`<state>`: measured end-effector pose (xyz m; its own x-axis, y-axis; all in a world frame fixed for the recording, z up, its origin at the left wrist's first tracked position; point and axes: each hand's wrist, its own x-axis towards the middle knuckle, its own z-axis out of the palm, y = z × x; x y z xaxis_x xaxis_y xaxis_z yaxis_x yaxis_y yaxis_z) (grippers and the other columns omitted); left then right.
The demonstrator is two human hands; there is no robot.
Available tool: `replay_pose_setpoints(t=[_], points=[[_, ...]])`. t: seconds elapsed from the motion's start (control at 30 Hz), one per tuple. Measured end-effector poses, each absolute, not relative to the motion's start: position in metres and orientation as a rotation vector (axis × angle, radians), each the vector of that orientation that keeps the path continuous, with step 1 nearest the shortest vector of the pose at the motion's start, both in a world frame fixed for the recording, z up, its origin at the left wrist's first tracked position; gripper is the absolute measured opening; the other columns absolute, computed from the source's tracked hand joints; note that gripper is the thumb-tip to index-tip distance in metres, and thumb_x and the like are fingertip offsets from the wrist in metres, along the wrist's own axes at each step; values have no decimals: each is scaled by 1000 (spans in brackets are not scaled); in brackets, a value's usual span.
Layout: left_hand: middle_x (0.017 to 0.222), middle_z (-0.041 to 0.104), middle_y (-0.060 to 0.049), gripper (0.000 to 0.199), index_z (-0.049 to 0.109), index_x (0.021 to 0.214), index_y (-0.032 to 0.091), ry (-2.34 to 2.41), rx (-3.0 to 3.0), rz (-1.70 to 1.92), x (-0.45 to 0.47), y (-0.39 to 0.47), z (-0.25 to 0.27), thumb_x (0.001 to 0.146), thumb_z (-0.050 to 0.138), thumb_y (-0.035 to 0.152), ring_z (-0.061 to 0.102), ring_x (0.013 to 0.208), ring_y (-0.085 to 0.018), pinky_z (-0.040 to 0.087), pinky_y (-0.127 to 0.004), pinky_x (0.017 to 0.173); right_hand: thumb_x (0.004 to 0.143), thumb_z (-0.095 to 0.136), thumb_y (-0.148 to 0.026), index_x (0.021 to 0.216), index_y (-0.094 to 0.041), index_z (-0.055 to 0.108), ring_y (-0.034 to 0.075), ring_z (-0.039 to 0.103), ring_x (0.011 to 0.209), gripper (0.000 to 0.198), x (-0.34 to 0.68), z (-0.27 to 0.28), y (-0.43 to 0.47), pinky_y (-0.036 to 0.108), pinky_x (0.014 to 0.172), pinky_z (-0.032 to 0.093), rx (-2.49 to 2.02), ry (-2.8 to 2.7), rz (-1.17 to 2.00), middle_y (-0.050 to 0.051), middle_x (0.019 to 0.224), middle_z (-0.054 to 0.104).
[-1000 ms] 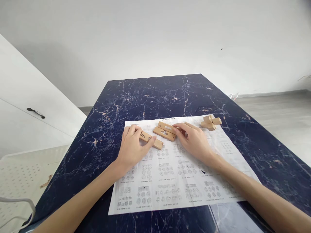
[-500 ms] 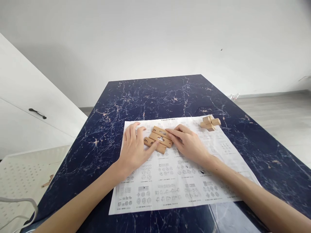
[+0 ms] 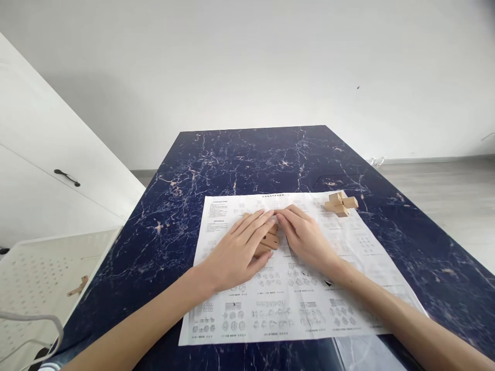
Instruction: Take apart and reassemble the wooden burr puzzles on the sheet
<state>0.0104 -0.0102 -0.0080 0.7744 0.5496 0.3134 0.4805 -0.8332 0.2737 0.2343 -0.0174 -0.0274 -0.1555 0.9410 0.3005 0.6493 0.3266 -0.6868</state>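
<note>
Several notched wooden puzzle pieces lie side by side on a printed sheet, partly covered by my left hand. My left hand rests over them with its fingers stretched out and together; its thumb reaches along the near side of the row. At the row's far right end, my right hand has its fingers bent, with the fingertips pinching the end of a piece close to the left fingertips. The numbers on the pieces are now hidden. An assembled wooden cross-shaped puzzle stands at the sheet's far right corner.
The printed sheet of diagrams lies on a dark blue marbled table. Left of the table is a white perforated surface with a small wooden piece and a white cable. A white cabinet stands beyond it.
My left hand has moved right, from beside the pieces to over them, hiding their numbers. The right hand stays at their right end. The view has tilted slightly.
</note>
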Motion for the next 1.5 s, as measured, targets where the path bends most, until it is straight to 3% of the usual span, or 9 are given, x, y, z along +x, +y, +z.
replay_pose_setpoints(t=[0.07,0.17,0.33,0.6,0.87,1.13,1.27,1.37,1.5], points=[[175,35,-6,65,24,171,29,802,2815,483,10,-9,-9,112,49,37,29,164,-27,31,-54,134,113,40,-32,114,-24,69,27,70,100,31,235,-27,-17,44,89,56,-1398,-1827,555,10,110,72],[174,35,1,54,36,167,36,770,2851,402,10,-9,-9,114,46,40,27,164,-27,27,-55,135,111,45,-36,113,-24,67,27,71,99,25,234,-26,-17,44,87,56,-1423,-1805,576,10,111,73],[173,39,2,49,50,160,37,804,2831,399,9,-10,-10,111,50,49,29,164,-29,28,-56,134,111,47,-39,113,-24,67,26,71,95,25,233,-25,-19,42,81,56,-1438,-1793,593,10,109,73],[173,38,0,53,42,165,34,936,2770,312,-18,23,-7,114,43,50,24,166,-28,22,-56,136,110,49,-39,113,-23,66,25,69,91,24,234,-24,-18,42,82,55,-1469,-1808,579,9,105,71],[161,57,-10,51,65,144,19,1308,2685,548,-41,44,-13,105,56,50,43,156,-36,29,-62,132,109,49,-37,115,-23,66,26,69,91,22,233,-23,-17,42,78,55,-1467,-1841,569,10,103,71],[143,69,-6,29,71,111,24,1477,2524,714,-35,40,-8,99,60,48,63,137,-32,31,-59,133,108,48,-34,115,-23,64,27,68,95,20,232,-27,-15,44,83,56,-1440,-1875,524,9,103,71],[147,64,-8,40,62,130,25,1579,2376,655,-35,40,-4,96,60,46,61,138,-35,52,-56,116,109,48,-33,117,-23,64,27,68,96,20,233,-29,-15,45,85,56,-1440,-1876,540,9,104,71],[154,58,-11,56,49,147,25,1576,2370,575,-38,41,0,97,59,47,64,134,-35,55,-54,111,109,49,-33,117,-24,63,28,68,97,19,233,-29,-14,46,86,55,-1433,-1871,560,9,104,70],[160,51,-11,58,47,150,25,1442,2443,487,-46,49,4,99,57,51,58,140,-36,53,-51,113,109,49,-33,117,-23,64,27,67,94,19,234,-28,-14,44,84,55,-1424,-1876,563,8,102,70]])
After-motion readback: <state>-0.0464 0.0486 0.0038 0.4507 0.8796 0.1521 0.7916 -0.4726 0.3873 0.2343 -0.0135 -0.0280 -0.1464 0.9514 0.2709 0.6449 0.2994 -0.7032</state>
